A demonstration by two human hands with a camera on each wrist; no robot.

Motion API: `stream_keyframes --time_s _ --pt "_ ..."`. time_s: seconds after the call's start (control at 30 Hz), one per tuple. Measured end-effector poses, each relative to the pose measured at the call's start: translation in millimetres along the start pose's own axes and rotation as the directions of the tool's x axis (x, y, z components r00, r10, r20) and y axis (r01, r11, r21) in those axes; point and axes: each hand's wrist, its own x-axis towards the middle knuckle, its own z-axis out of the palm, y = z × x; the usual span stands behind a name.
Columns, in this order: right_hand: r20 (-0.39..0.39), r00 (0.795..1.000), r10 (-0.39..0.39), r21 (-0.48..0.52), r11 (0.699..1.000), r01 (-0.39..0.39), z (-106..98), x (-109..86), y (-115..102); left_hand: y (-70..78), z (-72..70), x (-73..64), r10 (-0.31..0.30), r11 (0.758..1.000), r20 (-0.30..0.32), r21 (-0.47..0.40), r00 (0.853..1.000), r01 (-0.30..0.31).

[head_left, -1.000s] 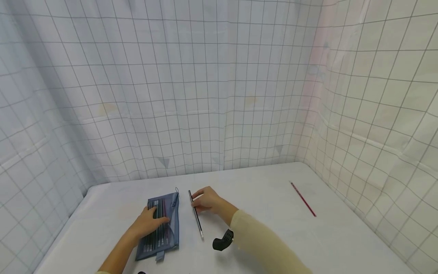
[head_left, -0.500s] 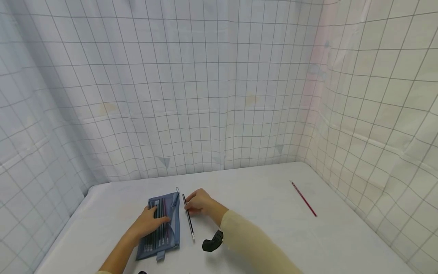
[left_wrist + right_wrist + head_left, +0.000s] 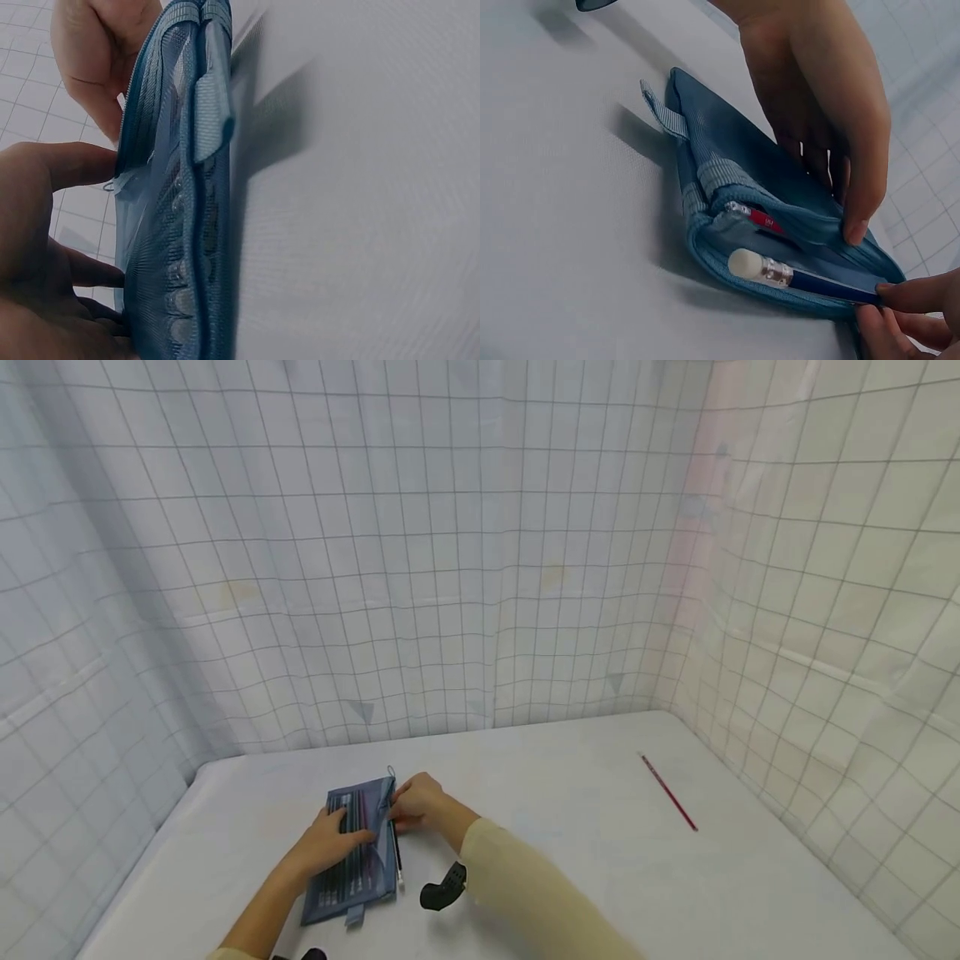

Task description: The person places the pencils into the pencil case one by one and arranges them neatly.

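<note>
A blue mesh zip pencil pouch lies flat on the white table, with several pencils visible through its mesh. My left hand rests on top of it, fingers spread, with the thumb near the zipped edge. In the right wrist view the pouch's side gapes along the zip. There my right hand pinches a dark pencil with a white eraser, which lies at the gaping mouth. A red pencil shows inside. Seen from the head, my right hand is at the pouch's right edge.
Another red pencil lies far off on the right side of the table. A black curved device sticks out beside my right sleeve. White gridded curtains surround the table.
My right hand has moved left with the dark pencil, from the bare table to the pouch's right edge. The left hand has stayed on the pouch.
</note>
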Motion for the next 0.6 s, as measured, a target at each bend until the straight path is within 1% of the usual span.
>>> stream_keyframes --time_s 0.13,0.37,0.5,0.6 --pt "-0.037 0.999 0.002 -0.042 0.999 -0.003 8 1.5 -3 1.3 -0.1 -0.4 0.006 1.000 -0.001 -0.013 1.000 -0.006" --pt "-0.084 0.996 -0.023 -0.126 0.992 0.012 19 9.0 -3 0.8 -0.1 0.0 0.009 0.999 0.004 -0.031 1.000 -0.009" --pt "-0.094 0.995 -0.033 -0.187 0.982 0.015 23 11.1 -3 -0.6 -0.9 -1.9 0.007 0.999 0.008 -0.035 1.000 -0.007" --pt "-0.081 0.996 -0.038 -0.219 0.976 0.019 22 8.7 -6 -0.2 -1.8 -3.0 0.008 0.999 0.011 -0.038 1.000 -0.008"
